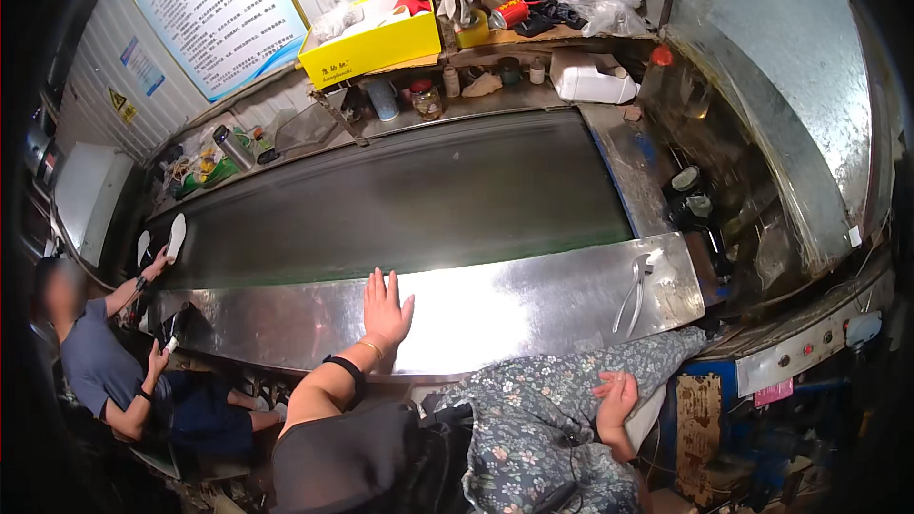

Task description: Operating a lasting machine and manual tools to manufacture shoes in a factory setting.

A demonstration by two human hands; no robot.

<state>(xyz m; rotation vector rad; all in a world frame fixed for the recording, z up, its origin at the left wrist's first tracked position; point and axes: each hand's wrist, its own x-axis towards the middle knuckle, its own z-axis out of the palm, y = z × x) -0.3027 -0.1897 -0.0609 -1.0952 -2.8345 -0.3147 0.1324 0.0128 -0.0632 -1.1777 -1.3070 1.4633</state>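
My left hand lies flat on the shiny metal ledge, its fingers stretched toward the dark green conveyor belt. Nothing is in it. Over my lap, against the floral apron, my right hand rests with loosely bent fingers and holds nothing that I can see. A pair of metal pliers lies toward the ledge's right end, apart from both hands.
At left, a seated co-worker holds a white shoe sole at the belt's end. Behind the belt stand a yellow box, jars and a white jug. A control panel with buttons is at right.
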